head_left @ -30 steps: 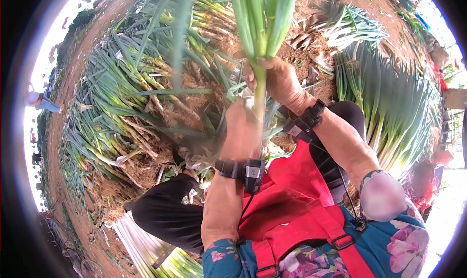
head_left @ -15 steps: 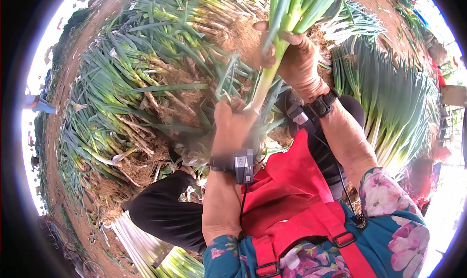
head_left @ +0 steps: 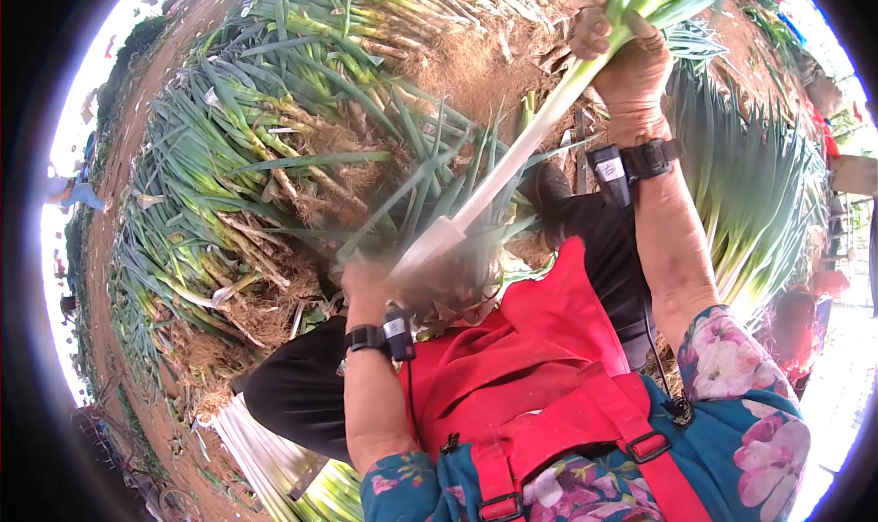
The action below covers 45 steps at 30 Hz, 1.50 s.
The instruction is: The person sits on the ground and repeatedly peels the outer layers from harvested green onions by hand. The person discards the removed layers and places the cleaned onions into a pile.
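A long green onion (head_left: 547, 124) slants across the middle, its pale stem bare and its green leaves at the upper right. My right hand (head_left: 631, 69) is closed around it just under the leaves. Down by my left knee, my left hand (head_left: 368, 280) is closed, blurred by motion, on peeled outer leaves (head_left: 391, 207) that fan out above it. A loose white sheath (head_left: 439, 239) is still around the lower stem near that hand. The root end is hidden in the blur.
Heaps of unpeeled green onions (head_left: 210, 156) with brown roots lie to the left and ahead. A row of green onions with pale stems (head_left: 741, 184) lies on the right. More white stems (head_left: 265, 453) lie at the lower left. My red apron (head_left: 530, 339) covers my lap.
My hands have moved apart: the right up and rightward with the green onion, the left down and leftward with the outer leaves. Much more of the pale stem shows between them.
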Each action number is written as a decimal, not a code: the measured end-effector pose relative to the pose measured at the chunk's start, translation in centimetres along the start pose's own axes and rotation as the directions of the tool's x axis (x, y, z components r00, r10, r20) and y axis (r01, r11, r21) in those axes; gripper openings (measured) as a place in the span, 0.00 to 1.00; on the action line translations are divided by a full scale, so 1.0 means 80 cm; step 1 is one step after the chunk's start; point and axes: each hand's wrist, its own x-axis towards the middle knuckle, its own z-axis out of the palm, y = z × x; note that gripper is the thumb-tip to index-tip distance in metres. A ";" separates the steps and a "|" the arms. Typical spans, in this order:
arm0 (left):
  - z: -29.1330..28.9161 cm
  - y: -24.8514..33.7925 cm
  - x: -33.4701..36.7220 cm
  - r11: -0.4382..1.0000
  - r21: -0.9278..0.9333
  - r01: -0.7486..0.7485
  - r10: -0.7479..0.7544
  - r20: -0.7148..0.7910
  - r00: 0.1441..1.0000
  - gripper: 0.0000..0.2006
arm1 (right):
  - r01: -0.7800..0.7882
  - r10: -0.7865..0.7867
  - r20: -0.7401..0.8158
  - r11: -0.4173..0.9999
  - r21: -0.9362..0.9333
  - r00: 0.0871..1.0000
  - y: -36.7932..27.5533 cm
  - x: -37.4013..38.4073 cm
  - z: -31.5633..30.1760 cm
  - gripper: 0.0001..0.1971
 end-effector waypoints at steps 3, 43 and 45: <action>-0.010 -0.077 0.010 0.926 0.197 0.323 -0.357 0.176 0.917 0.16 | 0.002 -0.004 0.018 0.994 0.112 1.000 -0.040 -0.003 -0.030 0.24; -0.168 0.275 -0.020 0.582 -0.810 0.073 0.227 0.248 0.942 0.16 | -0.102 0.192 -0.197 0.913 0.394 0.962 0.033 0.005 -0.041 0.19; -0.148 0.268 -0.023 0.572 -0.815 0.092 0.226 0.264 0.938 0.15 | -0.130 0.260 -0.202 0.859 0.495 0.944 0.041 0.007 -0.034 0.14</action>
